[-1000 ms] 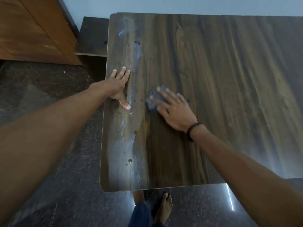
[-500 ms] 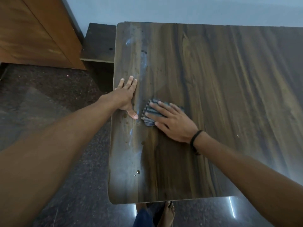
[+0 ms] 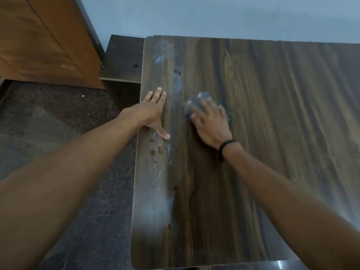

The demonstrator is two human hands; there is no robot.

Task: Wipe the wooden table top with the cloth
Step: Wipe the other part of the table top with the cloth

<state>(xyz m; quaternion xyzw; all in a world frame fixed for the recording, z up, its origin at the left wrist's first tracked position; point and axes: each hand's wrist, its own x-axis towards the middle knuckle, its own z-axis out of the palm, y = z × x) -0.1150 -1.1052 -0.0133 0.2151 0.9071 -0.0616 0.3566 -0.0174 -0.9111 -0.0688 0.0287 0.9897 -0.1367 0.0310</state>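
A: Item one, fingers?
B: The fingers (image 3: 202, 103) of the right hand (image 3: 211, 121) are lying spread and flat, pressing the cloth (image 3: 191, 105) down onto the counter (image 3: 272, 123); nothing is being pinched, only pinned under the palm. The hand is showing blurred, so the exact finger placement is hard to tell.

A: Item two, the other hand?
B: The left hand (image 3: 154, 112) is resting open and flat at the counter's left edge, just beside the cloth but apart from it, holding nothing. Probably it is bracing the body while the other hand is rubbing.

A: Item three, the cloth itself?
B: Grey-blue, bunched small, mostly hidden under the right hand, only its far and left edges peeking out. It is sitting left of centre on the counter.

A: Item four, the surface?
B: Dark wood grain. A pale smeared streak (image 3: 175, 82) and brown spots (image 3: 153, 152) are running along the left strip, which is looking unwiped yet.

A: Surroundings?
B: Speckled floor (image 3: 78, 133) and a cabinet (image 3: 39, 45) at left.
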